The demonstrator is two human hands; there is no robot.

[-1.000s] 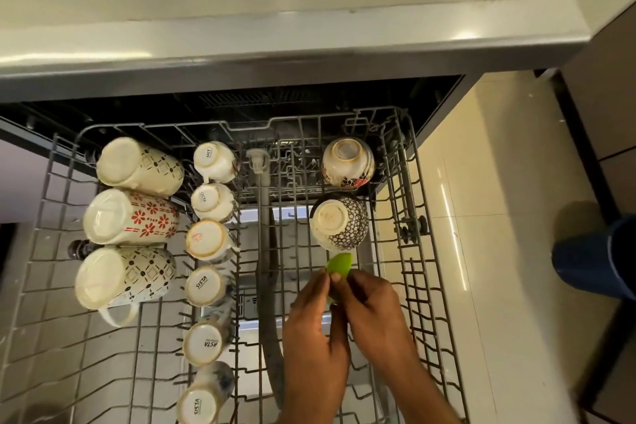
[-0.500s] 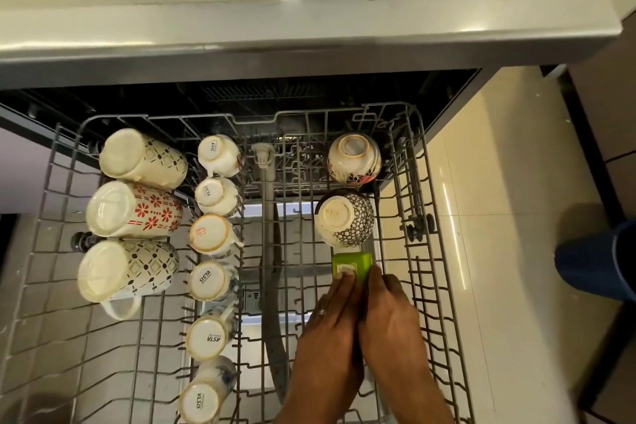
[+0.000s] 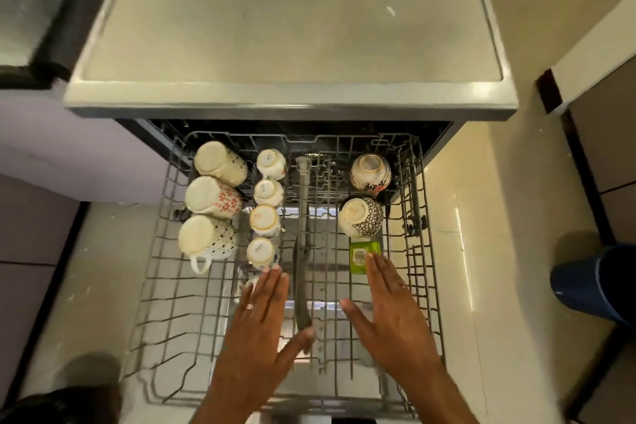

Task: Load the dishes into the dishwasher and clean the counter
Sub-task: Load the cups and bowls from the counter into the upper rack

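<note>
Green plastic box (image 3: pixel 364 257) sits in the rack (image 3: pixel 426 251) by its right edge, just below the dotted bowl (image 3: pixel 361 222). It looks light, hard and smooth; pinch its sides. Left hand (image 3: pixel 261 330) and right hand (image 3: pixel 392 313) are flat, holding nothing.

The rack (image 3: pixel 409 203) was grey wire. One mug (image 3: pixel 211 198) bore red flowers on cream, another mug (image 3: pixel 206 239) dark diamonds. A bowl (image 3: pixel 361 221) wore black netting. The small box (image 3: pixel 361 256) was bright green.
</note>
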